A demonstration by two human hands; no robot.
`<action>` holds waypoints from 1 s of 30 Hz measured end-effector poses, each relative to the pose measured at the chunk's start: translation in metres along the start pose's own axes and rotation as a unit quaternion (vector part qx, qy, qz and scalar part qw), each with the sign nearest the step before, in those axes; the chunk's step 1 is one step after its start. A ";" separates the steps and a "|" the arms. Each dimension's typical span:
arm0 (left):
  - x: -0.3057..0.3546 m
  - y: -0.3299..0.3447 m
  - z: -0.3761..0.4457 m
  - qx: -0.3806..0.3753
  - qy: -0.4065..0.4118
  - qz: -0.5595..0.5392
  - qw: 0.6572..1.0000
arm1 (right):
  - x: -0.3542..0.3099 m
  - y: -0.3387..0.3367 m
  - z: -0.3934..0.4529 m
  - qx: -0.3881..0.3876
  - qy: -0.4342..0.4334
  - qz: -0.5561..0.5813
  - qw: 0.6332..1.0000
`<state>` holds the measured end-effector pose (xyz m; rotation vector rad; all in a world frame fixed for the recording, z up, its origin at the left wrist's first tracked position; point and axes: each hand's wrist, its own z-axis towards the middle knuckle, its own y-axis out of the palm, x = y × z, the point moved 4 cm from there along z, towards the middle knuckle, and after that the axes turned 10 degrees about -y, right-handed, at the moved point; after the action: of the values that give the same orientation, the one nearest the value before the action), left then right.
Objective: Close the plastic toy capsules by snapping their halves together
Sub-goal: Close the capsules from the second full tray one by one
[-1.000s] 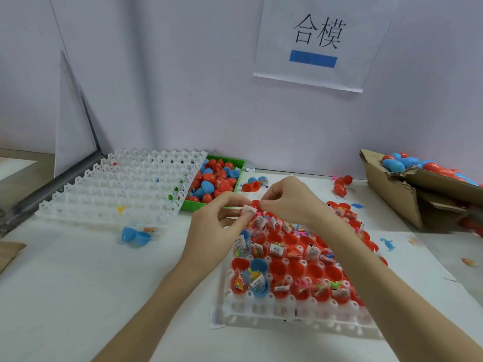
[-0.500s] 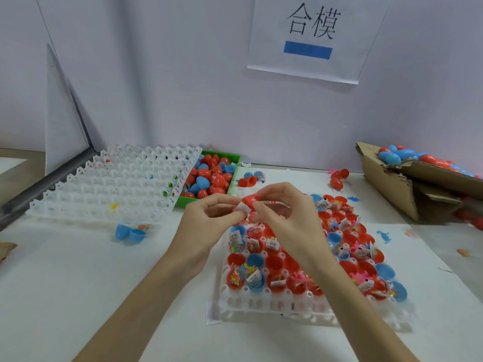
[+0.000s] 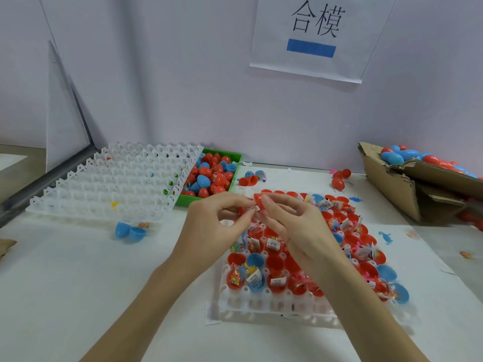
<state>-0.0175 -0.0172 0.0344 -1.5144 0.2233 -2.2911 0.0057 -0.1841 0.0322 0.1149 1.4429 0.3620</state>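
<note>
Both hands meet above the far edge of the filled tray (image 3: 274, 307), near the middle of the surface (image 3: 78, 283). The right hand (image 3: 295, 228) pinches a red capsule half (image 3: 258, 199) with curled fingers. The left hand (image 3: 217, 226) pinches the other red part at the same place; this part is mostly hidden. An empty white tray (image 3: 112, 181) lies at the far left, with a green bin (image 3: 235, 155) of capsules beside it.
</note>
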 end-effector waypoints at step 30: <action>0.009 -0.006 -0.002 0.080 0.081 0.039 0.993 | -0.003 0.010 -0.003 -0.028 -0.014 0.021 0.999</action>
<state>-0.0239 -0.0156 0.0425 -1.2228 0.1364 -2.3103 0.0006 -0.1758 0.0376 0.1056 1.4023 0.4335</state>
